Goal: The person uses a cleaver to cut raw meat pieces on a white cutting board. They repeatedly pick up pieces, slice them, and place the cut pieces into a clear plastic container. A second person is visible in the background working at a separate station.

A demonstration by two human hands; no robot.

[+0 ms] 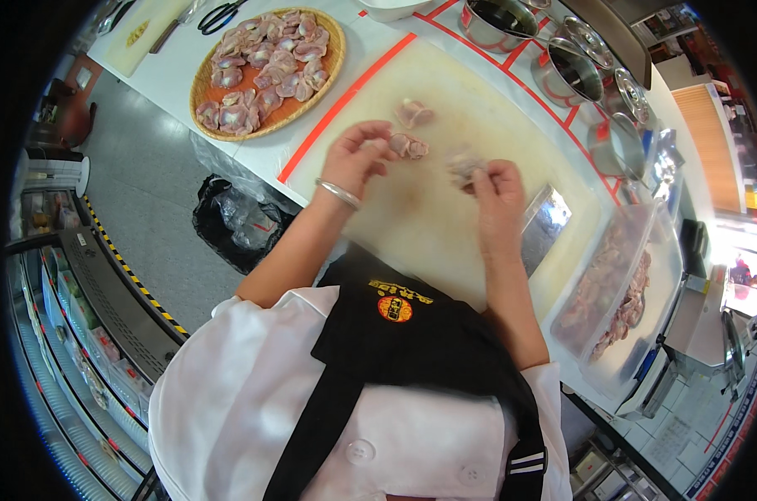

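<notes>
My left hand (357,158), with a silver bangle at the wrist, has its thumb and fingertips at the left end of a raw poultry gizzard (410,146). Just above it on the white cutting board (416,232) lies another gizzard (414,113). Between the thumb and fingers of my right hand (502,195) is a blurred gizzard (465,164), over the board. To the right of that hand, a broad cleaver blade (546,227) rests flat; my wrist is close to its left edge.
A round woven tray (336,50) of gizzards stands at upper left, near scissors (219,17) and a knife (164,36). Metal pots (563,74) line the far right. A clear plastic tub (610,294) holds cut meat. A black-lined bin (219,244) sits below the left table edge.
</notes>
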